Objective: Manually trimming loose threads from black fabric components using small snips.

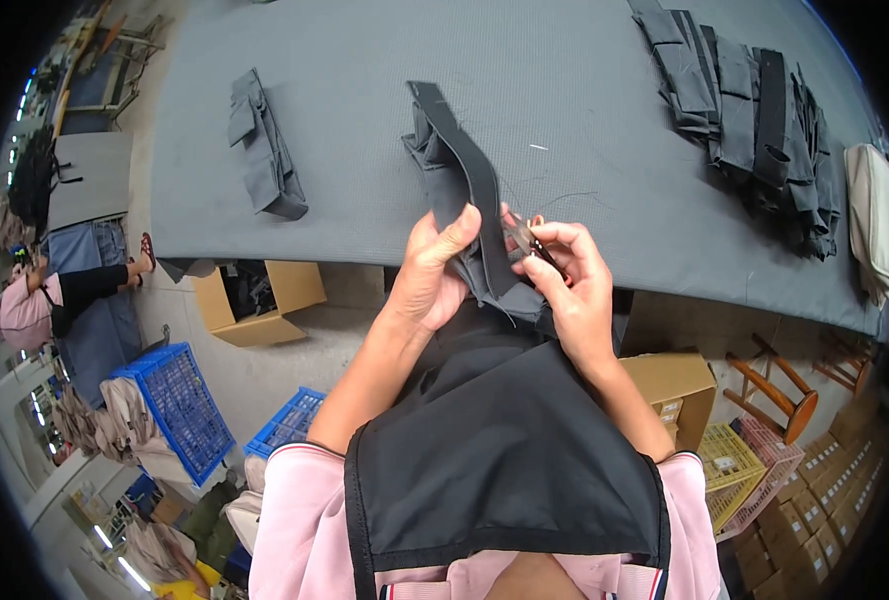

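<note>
Thumb pressed down, a left hand (433, 264) clasps dark fabric (482, 185) at the near edge of a grey table (350, 150); the right hand (576, 283) is closed around snips (536, 246) at the fabric's right

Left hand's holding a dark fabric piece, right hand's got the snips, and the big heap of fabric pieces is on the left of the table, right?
No: the head view shows the big heap on the right of the table. The left hand does hold a dark fabric piece, and the right hand the snips.
</note>
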A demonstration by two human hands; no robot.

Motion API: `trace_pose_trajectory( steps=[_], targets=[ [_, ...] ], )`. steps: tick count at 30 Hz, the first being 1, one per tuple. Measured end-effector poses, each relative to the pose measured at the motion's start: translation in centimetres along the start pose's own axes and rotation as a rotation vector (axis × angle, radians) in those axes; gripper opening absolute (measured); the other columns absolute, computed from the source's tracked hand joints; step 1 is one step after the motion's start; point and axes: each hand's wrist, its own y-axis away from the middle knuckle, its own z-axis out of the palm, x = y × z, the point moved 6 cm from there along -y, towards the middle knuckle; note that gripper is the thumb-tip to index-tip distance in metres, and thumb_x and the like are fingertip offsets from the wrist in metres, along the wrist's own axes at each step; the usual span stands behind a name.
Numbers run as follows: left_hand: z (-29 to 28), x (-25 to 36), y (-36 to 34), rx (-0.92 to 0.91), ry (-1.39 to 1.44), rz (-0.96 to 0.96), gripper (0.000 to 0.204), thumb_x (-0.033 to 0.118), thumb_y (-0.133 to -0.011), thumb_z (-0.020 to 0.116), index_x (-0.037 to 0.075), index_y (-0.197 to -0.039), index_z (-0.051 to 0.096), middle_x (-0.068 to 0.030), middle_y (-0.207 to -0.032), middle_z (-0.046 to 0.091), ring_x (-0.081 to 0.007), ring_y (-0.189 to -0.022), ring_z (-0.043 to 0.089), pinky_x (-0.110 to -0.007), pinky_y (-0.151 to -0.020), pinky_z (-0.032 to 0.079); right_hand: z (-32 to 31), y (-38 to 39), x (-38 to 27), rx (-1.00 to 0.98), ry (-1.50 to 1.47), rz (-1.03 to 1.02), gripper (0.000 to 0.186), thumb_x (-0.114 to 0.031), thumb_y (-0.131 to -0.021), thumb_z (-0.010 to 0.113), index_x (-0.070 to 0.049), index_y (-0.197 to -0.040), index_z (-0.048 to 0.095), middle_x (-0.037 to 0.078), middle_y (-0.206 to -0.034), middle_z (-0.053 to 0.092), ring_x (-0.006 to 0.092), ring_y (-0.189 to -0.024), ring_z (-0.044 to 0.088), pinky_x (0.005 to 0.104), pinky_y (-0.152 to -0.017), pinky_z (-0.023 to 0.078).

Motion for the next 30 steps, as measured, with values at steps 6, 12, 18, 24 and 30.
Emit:
trace_pose_trajectory(
  steps=[6, 12, 18, 24, 30],
  targets=[
    [0.2, 0.5, -0.3, -0.107, 0.117, 0.018, 0.052, 0.031, -0.092, 0.052, -0.011, -0.121, 0.043, -0.0241, -0.122, 0.05, -0.032, -0.113, 0.052, -0.045, -0.096, 0.045, -0.3, 0.8, -2.5, 0.042, 0.434, -0.299, 0.023, 0.002, -0.074, 0.068, 0.0, -0.096, 0.061, 0.003, -0.084, 0.048, 0.0081, -0.065, 0.047, 0.0216, -0.06, 0.042],
    [0.4, 1.3, -0.3, -0.14, 0.096, 0.037, 0.053, 0.03, -0.093, 0.049, -0.012, -0.123, 0.041, -0.0249, -0.126, 0.047, -0.0339, -0.119, 0.047, -0.046, -0.098, 0.043, 0.2, 0.2, -4.5, -0.042, 0.536, -0.393, 0.024, 0.002, -0.072, 0.068, 0.0, -0.094, 0.062, 0.006, -0.081, 0.051, 0.0121, -0.063, 0.049, 0.0249, -0.06, 0.044],
    [0.2, 1.6, -0.4, -0.133, 0.132, 0.07, 0.049, 0.03, -0.092, 0.051, -0.008, -0.124, 0.043, -0.0213, -0.124, 0.05, -0.0303, -0.118, 0.049, -0.044, -0.099, 0.041, 0.3, 1.5, -4.9, -0.024, 0.721, -0.437, 0.023, 0.002, -0.069, 0.068, -0.001, -0.091, 0.063, 0.007, -0.075, 0.051, 0.0171, -0.058, 0.051, 0.0282, -0.054, 0.044],
    [-0.2, 1.8, -0.4, -0.097, 0.134, 0.082, 0.049, 0.029, -0.093, 0.051, -0.008, -0.124, 0.042, -0.0218, -0.125, 0.049, -0.0306, -0.118, 0.048, -0.044, -0.1, 0.041, 0.5, 2.1, -5.0, -0.083, 0.708, -0.494, 0.024, 0.002, -0.067, 0.07, -0.001, -0.09, 0.063, 0.008, -0.075, 0.052, 0.0192, -0.059, 0.054, 0.0297, -0.054, 0.045],
    [0.0, 1.8, -0.3, -0.093, 0.155, 0.075, 0.049, 0.028, -0.093, 0.051, -0.008, -0.124, 0.042, -0.0216, -0.125, 0.05, -0.0303, -0.118, 0.049, -0.044, -0.1, 0.04, 1.1, 2.1, -5.1, -0.104, 0.757, -0.554, 0.024, 0.002, -0.067, 0.07, -0.001, -0.09, 0.063, 0.008, -0.073, 0.052, 0.0196, -0.06, 0.054, 0.03, -0.055, 0.045]
  ],
)
